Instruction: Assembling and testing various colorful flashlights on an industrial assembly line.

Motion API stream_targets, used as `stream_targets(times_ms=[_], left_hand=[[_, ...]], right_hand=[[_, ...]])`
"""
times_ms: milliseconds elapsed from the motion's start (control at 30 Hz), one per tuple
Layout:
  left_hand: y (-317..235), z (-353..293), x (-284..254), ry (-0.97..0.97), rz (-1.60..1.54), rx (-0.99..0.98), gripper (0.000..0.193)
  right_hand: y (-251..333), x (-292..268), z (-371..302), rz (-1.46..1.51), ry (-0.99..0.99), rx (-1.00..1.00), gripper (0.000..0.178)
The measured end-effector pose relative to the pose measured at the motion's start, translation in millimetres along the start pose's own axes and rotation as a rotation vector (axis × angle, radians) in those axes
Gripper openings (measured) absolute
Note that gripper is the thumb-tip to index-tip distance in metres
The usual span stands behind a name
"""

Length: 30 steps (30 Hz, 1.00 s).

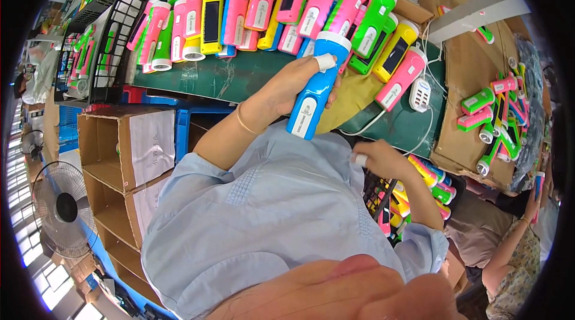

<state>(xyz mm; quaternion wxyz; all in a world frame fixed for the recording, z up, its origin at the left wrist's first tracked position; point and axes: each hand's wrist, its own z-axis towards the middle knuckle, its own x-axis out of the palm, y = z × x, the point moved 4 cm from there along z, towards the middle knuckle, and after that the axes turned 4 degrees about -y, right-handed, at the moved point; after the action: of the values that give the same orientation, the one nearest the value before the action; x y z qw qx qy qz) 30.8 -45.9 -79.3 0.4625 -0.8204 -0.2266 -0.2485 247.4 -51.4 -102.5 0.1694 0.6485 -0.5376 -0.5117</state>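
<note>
My left hand (299,83), white tape on its thumb, is wrapped around a blue flashlight (308,107) with a white head. The flashlight is tilted, its head toward the table and its tail toward me. My right hand (383,159) is lower and to the right, in front of my shirt, beside the table's near edge. Its fingers are curled, with white tape on one; whether anything is in them is hidden. Nearby on the table lie a pink flashlight (402,80) and a yellow flashlight (395,50). A white multi-port USB charger (420,95) with cables is to their right.
Rows of flashlights (239,5) in several colours cover the far side of the green table (191,80). A black basket (111,50) stands left. More flashlights lie in a cardboard box (458,146) at right and below my right arm. Cardboard compartments (105,146), a fan (66,206) and another person's arm (509,248) are around me.
</note>
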Motion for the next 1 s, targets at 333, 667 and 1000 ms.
stream_targets(times_ms=[333,667,1000], left_hand=[[1.9,-0.1,17.2,-0.013,0.108,0.114,0.026],[3.0,-19.2,23.6,-0.199,1.162,0.656,0.054],[4.3,-26.4,31.0,-0.004,0.795,0.050,0.065]], right_hand=[[43.9,-67.8,-14.6,0.652,-0.838,-0.185,0.021],[81.8,-99.3,64.8,0.025,-0.943,-0.308,0.022],[66.5,-89.8,87.1,0.366,-0.683,-0.639,0.014]])
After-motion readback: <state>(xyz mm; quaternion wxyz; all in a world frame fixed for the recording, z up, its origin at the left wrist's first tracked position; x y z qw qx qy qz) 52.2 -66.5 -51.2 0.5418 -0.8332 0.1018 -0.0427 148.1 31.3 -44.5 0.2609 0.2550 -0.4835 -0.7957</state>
